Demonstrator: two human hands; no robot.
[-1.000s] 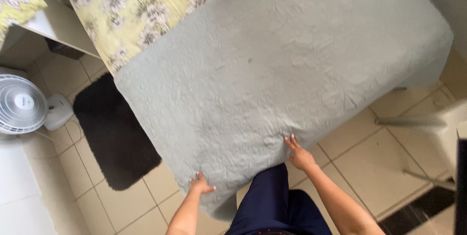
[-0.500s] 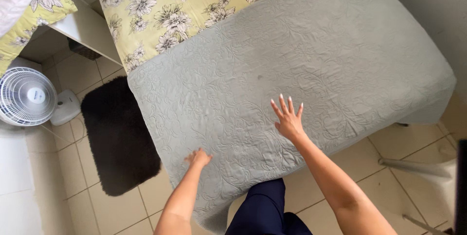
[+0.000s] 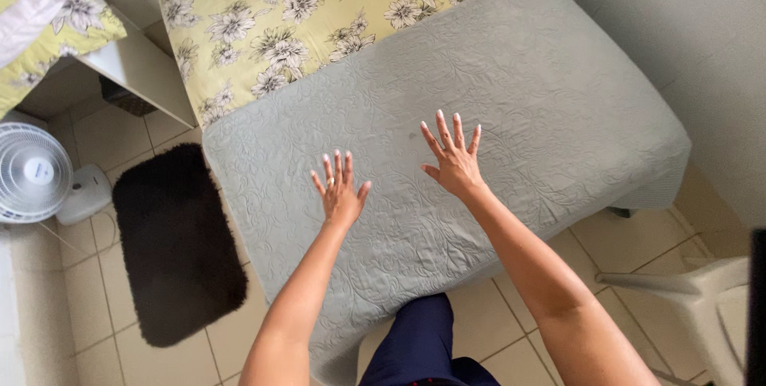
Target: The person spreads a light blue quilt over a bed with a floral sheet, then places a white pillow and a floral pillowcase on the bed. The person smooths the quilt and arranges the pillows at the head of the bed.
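1. Left hand (image 3: pixel 341 193): fingers spread, palm down near the foot edge of the grey quilted bedspread (image 3: pixel 519 91), gripping nothing.
2. Right hand (image 3: pixel 452 158): likewise splayed flat, empty.
3. Contact with the fabric cannot be confirmed.
4. Floral sheet (image 3: pixel 263 11): cut off at the top.

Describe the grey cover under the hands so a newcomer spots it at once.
Start at the bed filling the middle of the view. The grey quilted bedspread covers its near end, under the flat, spread left hand and right hand. Unlike the yellow flowered sheet beyond, it is plain grey with stitched swirls.
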